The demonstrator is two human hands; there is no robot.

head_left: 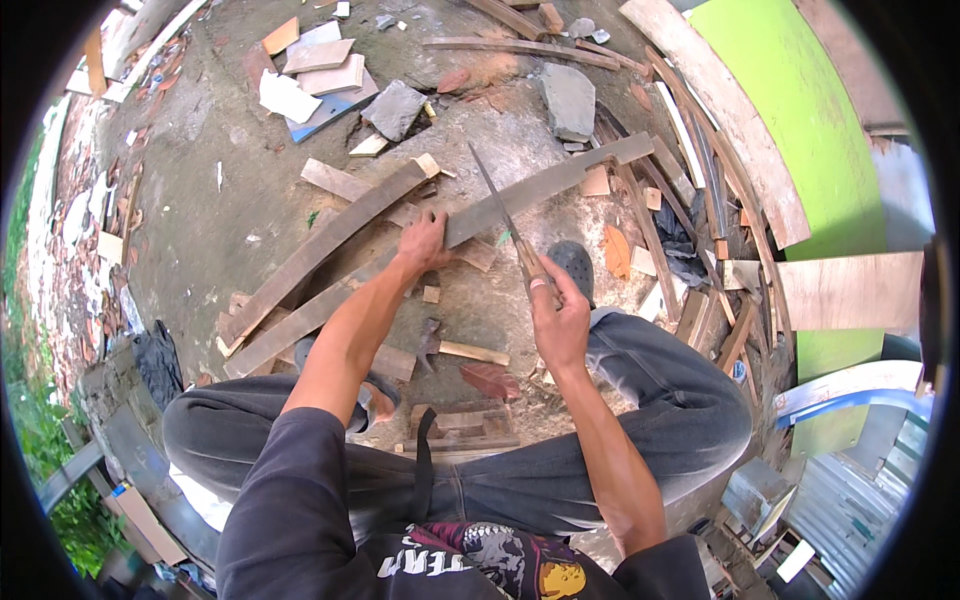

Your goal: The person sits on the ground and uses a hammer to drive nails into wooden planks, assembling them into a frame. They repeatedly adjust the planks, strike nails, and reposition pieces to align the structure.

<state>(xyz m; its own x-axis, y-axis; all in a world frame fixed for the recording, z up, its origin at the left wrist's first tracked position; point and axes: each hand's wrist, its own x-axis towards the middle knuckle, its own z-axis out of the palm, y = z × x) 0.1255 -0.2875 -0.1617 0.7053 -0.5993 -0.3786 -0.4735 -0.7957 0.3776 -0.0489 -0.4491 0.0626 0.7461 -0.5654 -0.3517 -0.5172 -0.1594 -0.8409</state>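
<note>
My left hand (424, 240) presses down on a long wooden plank (550, 192) that runs from lower left to upper right. In my right hand (560, 318) is the wooden grip of a handsaw (495, 192). Its narrow, tapering blade is seen nearly edge-on and points up and away across the plank; I cannot tell whether it touches the wood. A second plank (330, 245) lies to the left, roughly alongside the first. Both rest over a shorter crosswise board (335, 180). Between my feet lies a tool with a dark metal head and a wooden handle (475, 352).
Grey stone blocks (570, 102) and a pile of board offcuts (325, 55) lie beyond the planks. Scrap lumber (700, 190) and a bright green panel (790, 110) line the right side. Corrugated metal sheet (850, 510) is at lower right. My sandalled foot (571, 268) is near the plank.
</note>
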